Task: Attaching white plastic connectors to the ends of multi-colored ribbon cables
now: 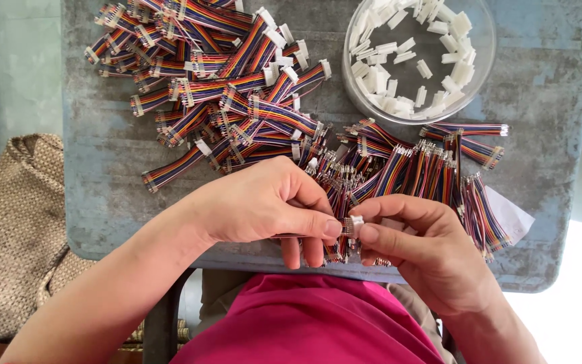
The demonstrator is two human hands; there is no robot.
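**Rainbow ribbon cables and white connector housings handled at a grey table**

Rainbow-striped wire is seen across most of the worn grey table (pixel 102 175), which is viewed from above by the head camera. The left hand (pixel 264 202) is closed in a pinch, thumb and forefinger pressed on the end of a short ribbon cable (pixel 304 236), of which only a little shows under the fingers. The right hand (pixel 426 249) is likewise closed in a pinch, and a small white connector housing (pixel 353 224) is gripped between its thumb and forefinger. The housing is held right at the tip of the left thumb, so that the 2 hands meet just above the near edge of the table. Whether the cable end is already seated in the housing cannot be told.

Just behind the hands, a row of bare-ended ribbon cables (pixel 419 172) is laid side by side, their metal terminals pointing away from the person. A white slip of paper (pixel 510 214) is partly covered by the right end of that row. Further back on the left, a loose pile of finished cables (pixel 223 81) with white plugs fitted is heaped. At the far right, a round clear tub (pixel 479 74) is filled with loose white housings (pixel 385 84).

A woven tan bag (pixel 18 236) is seen on the floor to the left, and a magenta garment (pixel 304 323) is visible at the bottom edge.
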